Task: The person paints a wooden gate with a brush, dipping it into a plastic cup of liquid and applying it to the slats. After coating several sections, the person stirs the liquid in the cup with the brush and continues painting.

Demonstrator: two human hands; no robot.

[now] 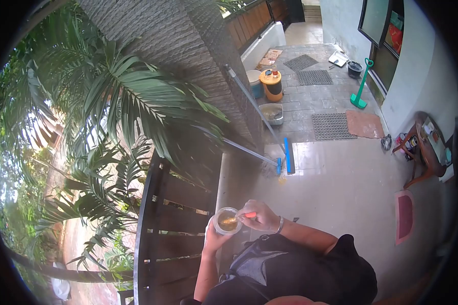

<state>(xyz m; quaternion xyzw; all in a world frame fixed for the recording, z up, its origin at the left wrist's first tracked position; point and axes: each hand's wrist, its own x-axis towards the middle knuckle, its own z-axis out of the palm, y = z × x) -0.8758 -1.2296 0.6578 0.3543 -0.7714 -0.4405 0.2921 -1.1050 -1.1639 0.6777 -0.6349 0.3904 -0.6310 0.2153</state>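
Clear cup (227,221), lower centre, sits cupped in the left hand (212,240); the right hand (259,216) pinches a spoon (237,218). Best kept level, stirred gently.

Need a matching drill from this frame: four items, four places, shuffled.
Things:
1. clear cup
2. spoon
3. orange jug
4. green tool

Places:
a. beside the white wall
b. held in the right hand, tip over the cup
c. on the tiled floor, next to the blue bucket
d. held from below by the left hand

Pairs: 1-d, 2-b, 3-c, 4-a
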